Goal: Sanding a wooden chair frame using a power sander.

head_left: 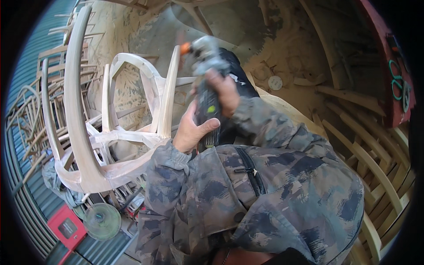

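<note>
My hands are closed round an angle grinder (206,104) with a dark body, a grey metal head and an orange part at its front, blurred by motion. My left hand (192,130) grips the rear of the body, thumb across it. Farther forward, my right hand (224,92) wraps round the body just behind the head. To the left, a pale bare-wood chair frame (90,176) stands with its legs or posts pointing up. The orange part is close to the top of its nearest post (169,95); whether they touch I cannot tell.
Curved wooden parts (362,154) are piled on the right, and more wooden frames (33,115) stack up at far left. A red surface (380,57) holds green-handled scissors (396,79). At lower left are a fan (102,221) and a red box (66,227). Sawdust covers the floor (282,57).
</note>
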`<state>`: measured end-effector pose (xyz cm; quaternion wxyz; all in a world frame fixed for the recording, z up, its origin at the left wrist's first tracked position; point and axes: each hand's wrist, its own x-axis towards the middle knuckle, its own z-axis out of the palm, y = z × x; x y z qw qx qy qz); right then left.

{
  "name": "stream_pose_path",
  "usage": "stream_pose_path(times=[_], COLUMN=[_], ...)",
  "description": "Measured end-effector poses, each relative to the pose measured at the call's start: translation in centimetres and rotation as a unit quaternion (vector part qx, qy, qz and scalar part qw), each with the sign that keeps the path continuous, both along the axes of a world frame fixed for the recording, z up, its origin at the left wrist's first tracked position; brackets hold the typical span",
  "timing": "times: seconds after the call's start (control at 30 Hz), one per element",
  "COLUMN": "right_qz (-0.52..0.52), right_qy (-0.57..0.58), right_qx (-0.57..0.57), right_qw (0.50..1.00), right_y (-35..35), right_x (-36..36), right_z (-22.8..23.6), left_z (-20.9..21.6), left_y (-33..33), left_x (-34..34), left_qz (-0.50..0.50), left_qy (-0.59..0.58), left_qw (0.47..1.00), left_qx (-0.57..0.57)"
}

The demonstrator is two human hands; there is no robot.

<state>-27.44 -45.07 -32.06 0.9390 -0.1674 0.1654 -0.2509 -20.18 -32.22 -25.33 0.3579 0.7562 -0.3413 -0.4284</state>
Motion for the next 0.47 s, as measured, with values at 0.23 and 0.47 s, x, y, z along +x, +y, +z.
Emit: stream_pose_path(times=[0.23,0.47], right_qz=[-0.130,0.038], right_qy=[0.311,0.349], right_qx=[-0.665,-0.743], right_qw=[0.667,0.569], right_y=[-0.5,2.7], right_x=[-6.8,-10.4], right_z=[-2.2,-3.3], left_z=[1.5,1.9], left_y=[2.4,2.6], left_x=[0.4,1.0], left_qz=[0.226,0.285], left_qy=[0.178,0.185], left_qw=[0.958,0.940], left_qx=[0.014,-0.034])
